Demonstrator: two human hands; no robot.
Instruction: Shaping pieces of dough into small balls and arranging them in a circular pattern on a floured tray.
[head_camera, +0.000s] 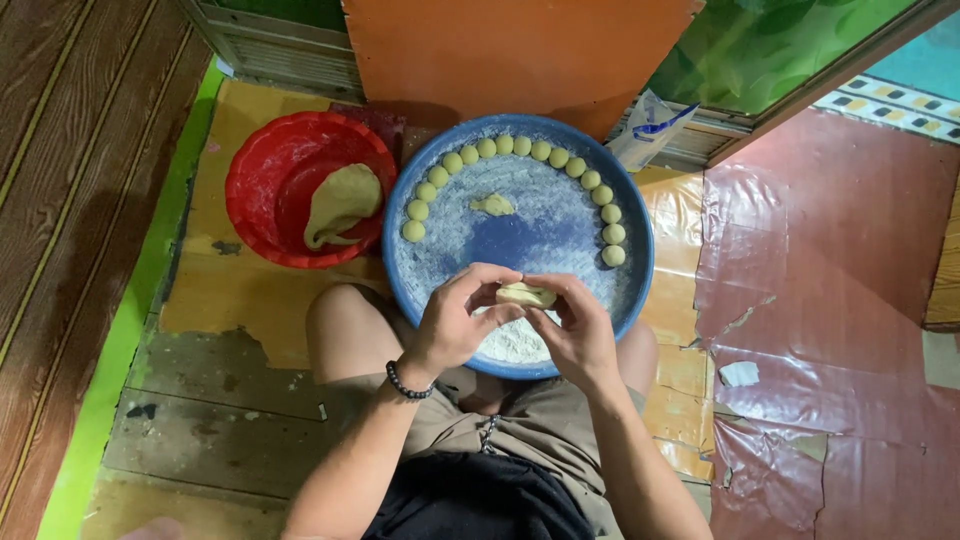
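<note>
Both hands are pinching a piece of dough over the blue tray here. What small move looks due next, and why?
Probably rolling the dough piece round between the left hand and right hand. It still looks flattish and uneven, while the dough balls lining the rim of the floured blue tray are smooth and round. Once rounded, it would likely go after the last ball in that row.

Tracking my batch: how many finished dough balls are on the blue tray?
17 dough balls, in one arc along the blue tray's far rim; none seems hidden.
</note>
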